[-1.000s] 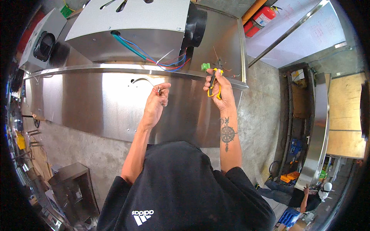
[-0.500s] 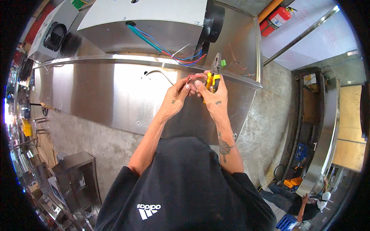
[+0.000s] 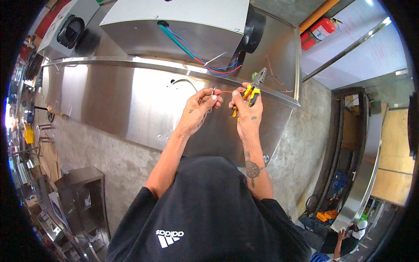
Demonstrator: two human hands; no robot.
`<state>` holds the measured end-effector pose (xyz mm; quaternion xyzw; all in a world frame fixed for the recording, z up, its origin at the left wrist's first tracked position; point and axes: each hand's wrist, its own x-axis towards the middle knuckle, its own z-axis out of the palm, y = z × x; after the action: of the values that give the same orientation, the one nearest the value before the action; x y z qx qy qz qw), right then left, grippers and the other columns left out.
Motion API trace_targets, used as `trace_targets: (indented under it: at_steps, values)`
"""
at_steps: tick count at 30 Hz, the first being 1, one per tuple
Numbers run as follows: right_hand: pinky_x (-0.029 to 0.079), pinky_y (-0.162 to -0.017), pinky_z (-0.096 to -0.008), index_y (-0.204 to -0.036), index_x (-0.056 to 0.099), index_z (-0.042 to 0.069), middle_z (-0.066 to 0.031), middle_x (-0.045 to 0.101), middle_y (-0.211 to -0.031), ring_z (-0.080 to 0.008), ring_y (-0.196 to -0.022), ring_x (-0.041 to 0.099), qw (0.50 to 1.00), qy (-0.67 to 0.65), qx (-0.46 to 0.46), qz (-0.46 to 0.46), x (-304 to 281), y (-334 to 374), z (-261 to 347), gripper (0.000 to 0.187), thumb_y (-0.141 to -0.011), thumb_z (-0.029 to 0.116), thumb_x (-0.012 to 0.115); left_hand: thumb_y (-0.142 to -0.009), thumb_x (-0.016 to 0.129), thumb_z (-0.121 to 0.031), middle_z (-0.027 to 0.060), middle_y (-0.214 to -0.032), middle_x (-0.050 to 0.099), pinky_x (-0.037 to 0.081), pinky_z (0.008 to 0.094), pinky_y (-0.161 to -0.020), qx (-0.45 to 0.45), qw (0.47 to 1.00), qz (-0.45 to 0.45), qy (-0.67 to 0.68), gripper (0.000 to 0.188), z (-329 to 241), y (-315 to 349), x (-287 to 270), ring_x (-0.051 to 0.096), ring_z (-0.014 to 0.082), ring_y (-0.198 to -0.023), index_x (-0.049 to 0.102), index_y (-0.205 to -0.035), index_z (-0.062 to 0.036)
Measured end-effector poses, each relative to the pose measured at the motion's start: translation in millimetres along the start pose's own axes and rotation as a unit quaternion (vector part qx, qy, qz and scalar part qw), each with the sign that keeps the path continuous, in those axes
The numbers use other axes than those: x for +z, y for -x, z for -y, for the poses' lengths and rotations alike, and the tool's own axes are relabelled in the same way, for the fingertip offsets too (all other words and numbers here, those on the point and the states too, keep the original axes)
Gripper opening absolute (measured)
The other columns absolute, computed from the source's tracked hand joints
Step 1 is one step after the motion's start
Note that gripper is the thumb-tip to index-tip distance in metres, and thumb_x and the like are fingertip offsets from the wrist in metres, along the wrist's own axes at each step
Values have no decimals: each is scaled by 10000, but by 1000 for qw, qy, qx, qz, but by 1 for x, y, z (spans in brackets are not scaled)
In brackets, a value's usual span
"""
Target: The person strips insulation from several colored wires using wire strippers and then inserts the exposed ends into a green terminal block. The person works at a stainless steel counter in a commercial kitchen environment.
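My left hand (image 3: 197, 110) is closed in a pinch on the bared or dark end of a thin cable; the exact join is too small to make out. A red wire (image 3: 225, 91) spans the gap between my hands. Its right end is pinched by my right hand (image 3: 248, 114), which also holds pliers (image 3: 260, 77) with yellow and black handles, jaws pointing up and away. A pale cable (image 3: 187, 82) leads from a hole in the shiny steel panel (image 3: 102, 102) toward my left hand. Both hands are above this panel.
Beyond the panel's raised edge stands a grey metal box (image 3: 174, 41) with a green-sleeved bundle (image 3: 178, 43) of red and blue wires coming out. A black round duct (image 3: 255, 32) juts from its side. A fire extinguisher (image 3: 317, 34) is at far right; a co-worker (image 3: 345, 238) crouches lower right.
My hands have drawn apart, and the red wire now shows straighter between them. The pliers have tilted further to the right. The whole view has shifted slightly.
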<state>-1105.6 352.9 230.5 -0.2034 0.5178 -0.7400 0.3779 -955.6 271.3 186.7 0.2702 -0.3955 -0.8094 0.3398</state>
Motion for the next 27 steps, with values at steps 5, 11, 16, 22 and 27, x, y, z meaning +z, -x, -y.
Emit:
trace_targets:
  at_steps: [5,11,16,22,27]
  values:
    - [595,-789,-336,-1403,557,11,-96,690,-1142,-145,-877,667,1000,-24,16,-1,-12,-6,-4,393,-1068,102,743,-1064,762,-151,116,-1079,785,563,284,-890,-23,998,-23,-58,301,-11,1,8,710,135,-938,679,-1274,50]
    - [608,-805,-351,-1318,609,7,-137,760,-1066,-176,-901,723,981,54,180,40,-27,4,1,389,-1165,365,601,-1063,764,-153,108,-1061,788,577,281,-820,40,992,-92,-76,279,-6,-4,13,713,131,-890,687,-1244,44]
    - [600,-865,-345,-1436,571,-18,-183,767,-1210,-203,-999,749,946,210,208,137,-41,38,0,488,-1174,393,567,-1063,768,-179,95,-1046,793,574,269,-787,74,981,-127,-127,295,-8,-4,23,717,124,-858,687,-1233,47]
    - [600,-901,-350,-1460,576,-8,-152,772,-1281,-200,-1085,755,941,265,130,165,-35,50,-10,452,-1177,345,571,-1046,793,-201,65,-971,800,571,264,-758,75,959,-138,-238,293,-9,-2,31,729,99,-836,736,-1230,19]
    - [608,-871,-360,-1395,588,-23,-153,789,-1215,-193,-1059,768,906,370,134,159,-24,46,4,413,-1179,329,569,-1036,789,-179,42,-931,801,560,250,-766,118,931,-123,-324,258,-9,1,29,723,79,-843,764,-1211,9]
